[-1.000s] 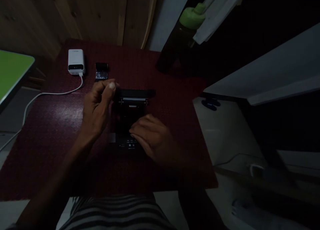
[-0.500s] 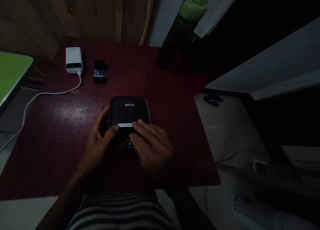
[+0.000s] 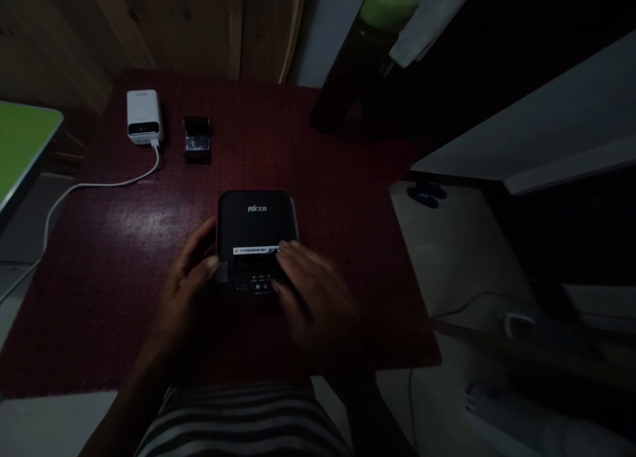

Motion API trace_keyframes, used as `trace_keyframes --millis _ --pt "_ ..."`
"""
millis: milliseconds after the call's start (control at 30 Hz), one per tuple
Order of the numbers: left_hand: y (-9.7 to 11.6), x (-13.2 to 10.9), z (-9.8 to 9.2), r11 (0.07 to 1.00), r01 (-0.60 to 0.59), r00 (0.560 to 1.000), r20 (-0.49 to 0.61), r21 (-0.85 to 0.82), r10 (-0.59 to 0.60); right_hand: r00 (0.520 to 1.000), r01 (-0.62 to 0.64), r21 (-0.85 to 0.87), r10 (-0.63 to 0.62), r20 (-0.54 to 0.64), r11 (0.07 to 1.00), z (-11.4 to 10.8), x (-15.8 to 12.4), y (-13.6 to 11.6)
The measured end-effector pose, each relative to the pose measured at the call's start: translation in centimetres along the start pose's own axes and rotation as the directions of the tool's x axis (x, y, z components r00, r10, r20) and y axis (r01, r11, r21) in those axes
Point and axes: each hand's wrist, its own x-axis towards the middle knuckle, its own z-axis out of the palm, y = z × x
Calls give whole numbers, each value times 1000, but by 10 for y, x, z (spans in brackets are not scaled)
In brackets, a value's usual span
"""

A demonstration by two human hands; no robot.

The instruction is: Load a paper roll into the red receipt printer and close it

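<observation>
A black rounded device (image 3: 257, 225) with white lettering, a pale warning strip and small buttons lies on the red patterned table (image 3: 348, 245). My left hand (image 3: 186, 278) grips its left side, the thumb at the edge by a small translucent piece (image 3: 221, 272). On the right, my right hand (image 3: 313, 288) rests over the device's right part, fingertips at the end of the strip. Whether its fingers pinch anything is hidden in the dim light.
Behind on the left are a white power bank (image 3: 144, 114) with a white cable (image 3: 114, 184) and a small black roll (image 3: 197, 139). A green-capped bottle (image 3: 387, 10) stands at the back right. A green tabletop (image 3: 27, 139) is at far left.
My right hand has slid right along the device, uncovering more of the strip and buttons. My left thumb has drawn back to the left edge, and the translucent piece now shows there.
</observation>
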Motion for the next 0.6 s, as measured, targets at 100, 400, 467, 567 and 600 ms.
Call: trace_keyframes --millis 100,400,467,567,600 --pt "-2 -5 -6 998 -17 1000 -13 54 18 988 -121 0 120 -95 993 -4 -16 3" --pt "3 -9 2 989 -13 995 -96 150 28 946 -219 -94 188 -266 971 0 -34 6" --pt "4 -9 4 992 9 993 -120 126 7 945 -219 -103 184 -272 970 -1 -33 8" --pt "5 -10 7 995 42 992 -126 94 -30 948 -216 -104 184 -258 971 -1 -32 12" --pt "6 -10 8 995 50 992 -124 88 -39 950 -218 -100 187 -251 971 0 -32 14"
